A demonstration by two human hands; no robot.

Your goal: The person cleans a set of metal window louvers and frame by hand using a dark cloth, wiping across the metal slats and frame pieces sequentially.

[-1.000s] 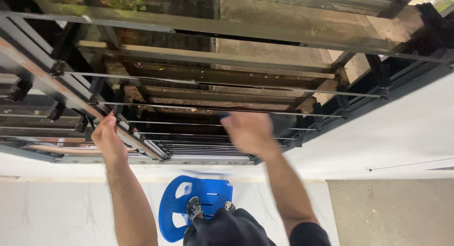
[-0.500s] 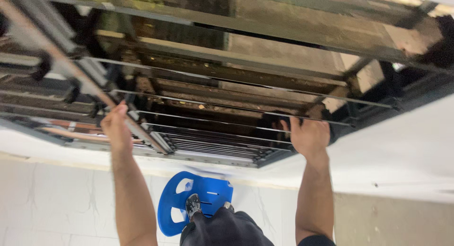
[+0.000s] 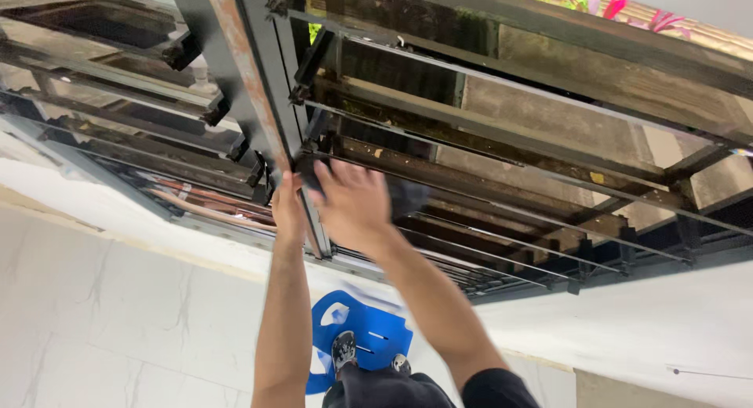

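Reaching up to a louvred window, both hands meet at its rusty dark metal upright [image 3: 259, 110]. The left hand [image 3: 287, 208] is closed around the lower part of that upright, fingers wrapped round its edge and the forearm rising straight to it. The right hand [image 3: 353, 204] is just beside it, touching or nearly touching it, with spread fingers pressed flat on a dark cloth [image 3: 404, 195] that lies against one of the glass slats [image 3: 502, 184]; the hand is blurred, so I cannot tell whether it pinches the cloth or only pushes on it. The cloth shows as a dark patch past the fingertips, on the slat right of the upright. More glass slats run in tilted rows above and below, each set in dark metal clips along the upright, and a second bank of slats [image 3: 118, 79] lies left of the upright. Through the glass, weathered timber beams and a concrete surface show, with green leaves and pink flowers [image 3: 627, 4] at the upper right edge. Around the window frame runs a white wall [image 3: 667, 330], and pale marbled tiles [image 3: 110, 322] cover the lower left. Between the forearms, low down, a blue plastic stool [image 3: 369, 333] carries the person's foot in a dark sandal [image 3: 343, 351].
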